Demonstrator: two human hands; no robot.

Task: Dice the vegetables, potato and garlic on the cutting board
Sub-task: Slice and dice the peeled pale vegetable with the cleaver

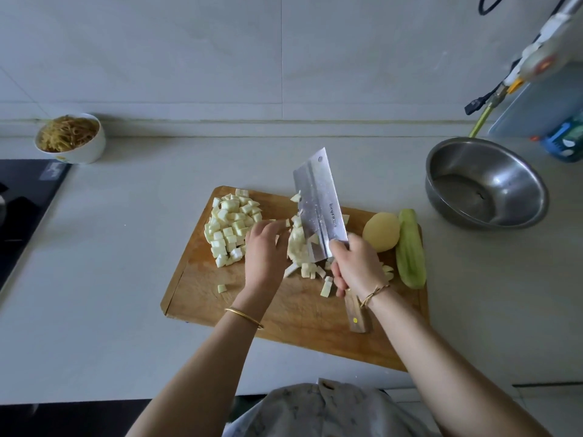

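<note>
A wooden cutting board (202,298) lies on the counter. A heap of pale diced cubes (232,227) sits at its back left. My right hand (356,263) grips the wooden handle of a cleaver (318,206), whose blade stands on edge over a smaller pile of cut pieces (299,247) mid-board. My left hand (265,250) lies flat with straight fingers, its fingertips touching that pile from the left. A peeled potato (381,232) and a peeled pale green vegetable half (410,250) rest at the board's right end. Garlic is not visible.
A steel bowl (485,184) stands to the right behind the board. A white bowl of brown shreds (71,138) sits at the back left, next to a black cooktop (22,200). A blue tray (542,115) and a cable hang at the far right.
</note>
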